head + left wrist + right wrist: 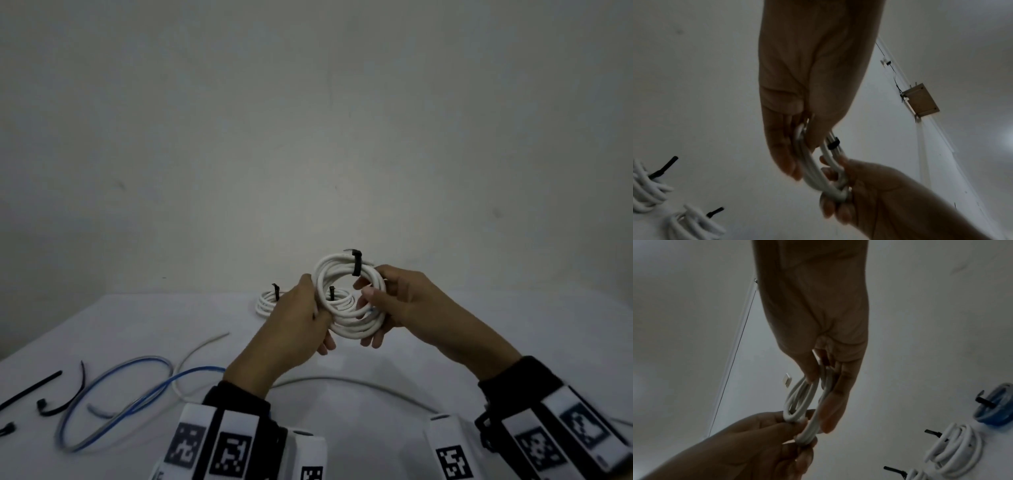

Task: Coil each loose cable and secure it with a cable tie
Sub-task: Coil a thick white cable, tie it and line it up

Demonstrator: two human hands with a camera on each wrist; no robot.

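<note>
Head view: left hand (294, 325) grips the white cable coil (349, 301) at nine o'clock; right hand (400, 301) pinches it at three; black tie (356, 263) at twelve.

All three views are dim and greyish, with soft, flat light and only faint shadows. In the head view the wall (308, 120) darkens toward the corners, and the desk (479, 325) edge bows from wide-angle distortion. The wrist views are murky and smeared; the hands (813, 73) read as dark, backlit shapes against pale surfaces. A soft bright patch glows at the left wrist view's right edge.
</note>
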